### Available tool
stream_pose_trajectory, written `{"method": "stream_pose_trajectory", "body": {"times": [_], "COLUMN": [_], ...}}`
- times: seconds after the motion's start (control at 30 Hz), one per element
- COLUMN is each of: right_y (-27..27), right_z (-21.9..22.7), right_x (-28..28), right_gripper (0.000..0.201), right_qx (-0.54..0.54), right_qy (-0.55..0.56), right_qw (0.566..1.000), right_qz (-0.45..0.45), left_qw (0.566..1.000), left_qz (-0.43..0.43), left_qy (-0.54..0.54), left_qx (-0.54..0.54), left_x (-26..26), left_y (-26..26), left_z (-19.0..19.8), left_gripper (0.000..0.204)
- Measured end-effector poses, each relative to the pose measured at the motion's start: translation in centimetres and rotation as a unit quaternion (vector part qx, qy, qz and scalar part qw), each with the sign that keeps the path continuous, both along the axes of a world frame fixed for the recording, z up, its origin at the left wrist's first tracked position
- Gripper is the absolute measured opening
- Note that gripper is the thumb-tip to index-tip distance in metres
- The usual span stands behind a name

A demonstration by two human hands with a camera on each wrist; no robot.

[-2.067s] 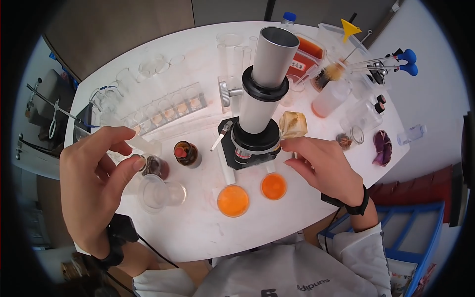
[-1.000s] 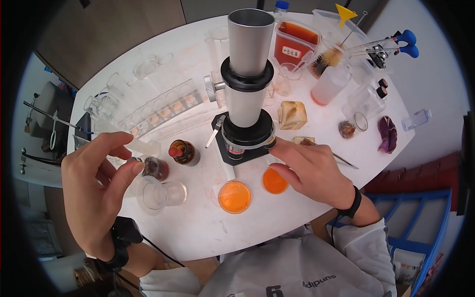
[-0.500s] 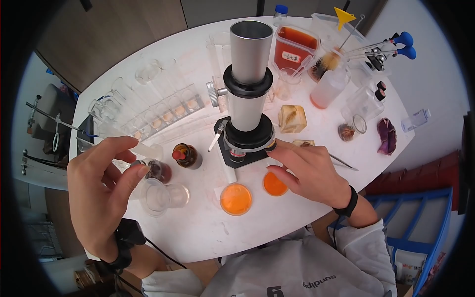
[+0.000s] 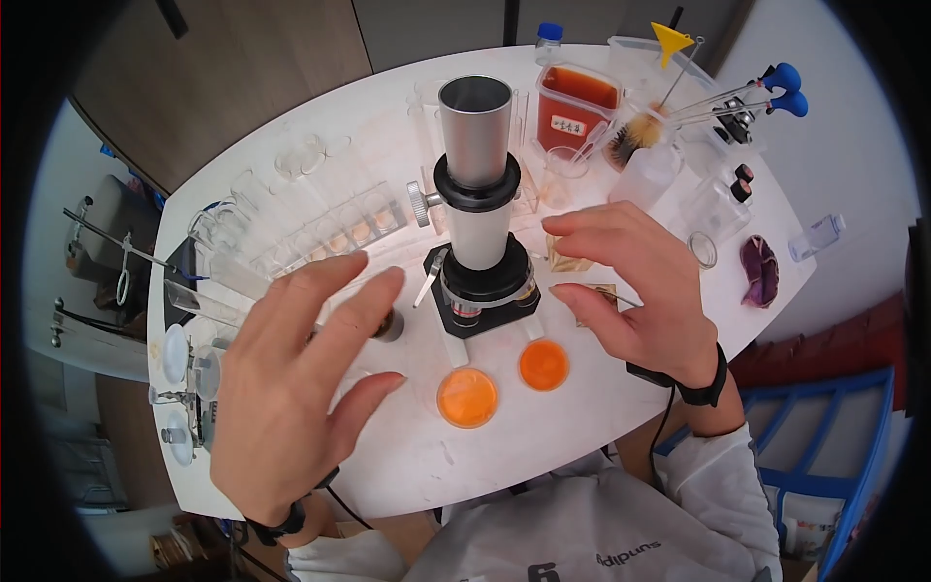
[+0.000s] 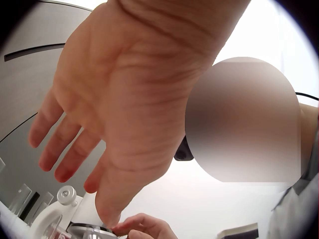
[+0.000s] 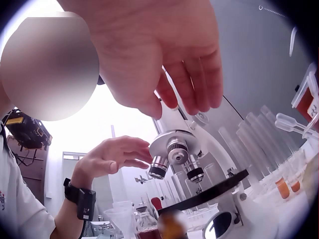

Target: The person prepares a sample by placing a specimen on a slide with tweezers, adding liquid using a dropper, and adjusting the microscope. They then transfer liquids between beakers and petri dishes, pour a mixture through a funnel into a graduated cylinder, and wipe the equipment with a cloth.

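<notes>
A microscope (image 4: pixel 480 228) with a silver tube and black collars stands upright in the middle of the white table. To its left, my left hand (image 4: pixel 301 398) is raised with fingers extended and thumb apart, holding nothing. My right hand (image 4: pixel 655 296) hovers to the right of the stage, its thumb and fingers spread around bare air. Under the tube, the right wrist view shows the revolving nosepiece (image 6: pixel 172 141) and several objectives, with a black stage (image 6: pixel 204 191) below. Two round dishes of orange liquid, a larger one (image 4: pixel 467 398) and a smaller one (image 4: pixel 543 365), lie in front of the base.
Behind my left hand, a brown bottle (image 4: pixel 390 327) is mostly hidden. A clear rack (image 4: pixel 388 218) of tubes stands back left, a balance (image 4: pixel 176 396) at the left edge. Rightward are a pale block (image 4: pixel 567 260), a red-filled container (image 4: pixel 576 112) and a purple cabbage-like piece (image 4: pixel 759 272).
My right hand, earlier with fingertips at the nosepiece, has drawn back to the right and spread. My left hand has moved right toward the microscope and its fingers have straightened.
</notes>
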State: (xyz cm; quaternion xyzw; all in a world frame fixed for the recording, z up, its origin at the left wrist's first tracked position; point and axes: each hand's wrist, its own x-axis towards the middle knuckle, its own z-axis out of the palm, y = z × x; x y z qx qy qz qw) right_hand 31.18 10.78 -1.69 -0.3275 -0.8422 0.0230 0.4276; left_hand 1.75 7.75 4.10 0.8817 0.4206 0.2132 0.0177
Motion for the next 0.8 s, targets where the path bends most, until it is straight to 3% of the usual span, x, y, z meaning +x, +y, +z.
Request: {"method": "stream_pose_trajectory", "body": {"times": [0.03,0.13,0.33,0.8], "right_y": [0.4,1.1,1.7,2.1], "right_z": [0.3,0.8,1.8,1.9], "right_x": [-0.1,0.0,-0.5,-0.6], "right_gripper": [0.028,0.032,0.035,0.038], "right_qx": [0.004,-0.044,-0.085,-0.183], "right_qy": [-0.015,-0.067,-0.139,-0.167], "right_qw": [1.000,0.995,0.984,0.965], "right_qz": [0.019,0.061,0.070,0.081], "left_qw": [0.999,0.999,0.997,0.993], "left_qz": [0.004,-0.027,0.011,0.024], "left_qy": [0.002,0.041,0.062,0.056], "left_qx": [-0.053,-0.013,0.054,0.101], "left_x": [0.3,1.9,3.3,5.1], "left_y": [-0.3,-0.4,-0.1,1.4], "left_z": [-0.2,-0.6,-2.8,-4.2], "left_gripper": [0.076,0.078,0.069,0.053]}}
